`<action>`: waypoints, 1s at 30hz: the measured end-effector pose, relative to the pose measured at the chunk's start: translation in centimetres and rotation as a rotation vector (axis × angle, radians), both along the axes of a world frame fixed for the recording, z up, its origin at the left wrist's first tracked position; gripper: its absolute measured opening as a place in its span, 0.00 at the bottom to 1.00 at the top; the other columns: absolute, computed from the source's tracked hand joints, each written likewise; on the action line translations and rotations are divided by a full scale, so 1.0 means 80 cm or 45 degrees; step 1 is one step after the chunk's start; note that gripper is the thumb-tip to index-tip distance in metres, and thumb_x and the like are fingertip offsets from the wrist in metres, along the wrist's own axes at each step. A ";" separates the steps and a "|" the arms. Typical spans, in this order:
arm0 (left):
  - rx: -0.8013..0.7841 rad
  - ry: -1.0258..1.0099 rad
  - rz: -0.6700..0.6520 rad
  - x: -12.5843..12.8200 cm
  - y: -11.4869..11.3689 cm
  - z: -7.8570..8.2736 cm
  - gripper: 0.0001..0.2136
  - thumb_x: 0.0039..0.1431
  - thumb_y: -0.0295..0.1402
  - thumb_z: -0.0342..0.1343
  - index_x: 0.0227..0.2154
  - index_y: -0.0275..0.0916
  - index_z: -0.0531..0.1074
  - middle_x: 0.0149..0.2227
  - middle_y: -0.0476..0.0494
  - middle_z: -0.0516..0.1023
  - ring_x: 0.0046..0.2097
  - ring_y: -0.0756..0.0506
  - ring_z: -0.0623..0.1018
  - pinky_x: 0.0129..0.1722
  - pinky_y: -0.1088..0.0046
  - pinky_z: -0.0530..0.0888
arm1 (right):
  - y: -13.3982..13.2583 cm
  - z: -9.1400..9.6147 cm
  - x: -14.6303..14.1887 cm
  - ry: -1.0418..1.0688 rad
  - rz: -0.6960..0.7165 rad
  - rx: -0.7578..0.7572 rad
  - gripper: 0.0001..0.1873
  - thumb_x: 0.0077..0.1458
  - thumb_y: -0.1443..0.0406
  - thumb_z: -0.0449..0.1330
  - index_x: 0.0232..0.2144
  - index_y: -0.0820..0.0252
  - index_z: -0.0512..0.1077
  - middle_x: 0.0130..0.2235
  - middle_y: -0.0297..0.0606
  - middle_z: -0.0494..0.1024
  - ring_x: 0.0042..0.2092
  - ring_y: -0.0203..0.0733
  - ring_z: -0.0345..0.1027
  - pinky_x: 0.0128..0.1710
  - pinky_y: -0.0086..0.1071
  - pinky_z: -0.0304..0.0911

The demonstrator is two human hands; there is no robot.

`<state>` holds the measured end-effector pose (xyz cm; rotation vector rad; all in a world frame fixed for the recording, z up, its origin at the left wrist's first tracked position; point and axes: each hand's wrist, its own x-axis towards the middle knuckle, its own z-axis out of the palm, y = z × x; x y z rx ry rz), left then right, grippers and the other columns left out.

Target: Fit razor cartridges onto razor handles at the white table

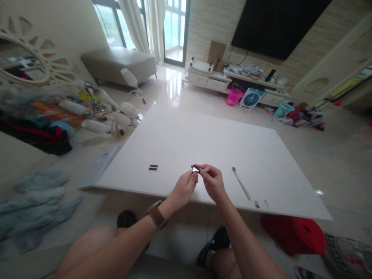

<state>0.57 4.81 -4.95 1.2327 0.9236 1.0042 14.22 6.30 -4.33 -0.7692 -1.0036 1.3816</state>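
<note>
Both hands meet over the near edge of a white tabletop (203,135). Between their fingertips is a small black-and-silver piece (196,169), too small to name. My left hand (185,186), below a brown-strapped wristwatch (157,215), pinches it from the left. The fingers of my right hand (212,180) close on its right side. To the left lies a clear piece with two black strips (153,167). A toothbrush-like stick with a dark tip (241,183) lies to the right. Beyond it are a small brown-and-black piece (256,204) and a small clear piece (266,204).
A chandelier (113,112) with white shades stands left of the table. Grey cloth (37,209) lies on the floor at left, and a red cloth item (293,234) sits below the right near edge. A pink basket (234,97) stands by the TV cabinet (203,80).
</note>
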 end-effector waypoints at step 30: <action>-0.089 -0.270 -0.086 0.007 -0.001 0.013 0.23 0.63 0.55 0.51 0.27 0.39 0.58 0.21 0.58 0.53 0.20 0.56 0.50 0.18 0.80 0.50 | -0.008 0.003 -0.002 0.033 -0.037 0.086 0.11 0.53 0.64 0.70 0.22 0.57 0.75 0.39 0.38 0.80 0.48 0.51 0.76 0.53 0.46 0.65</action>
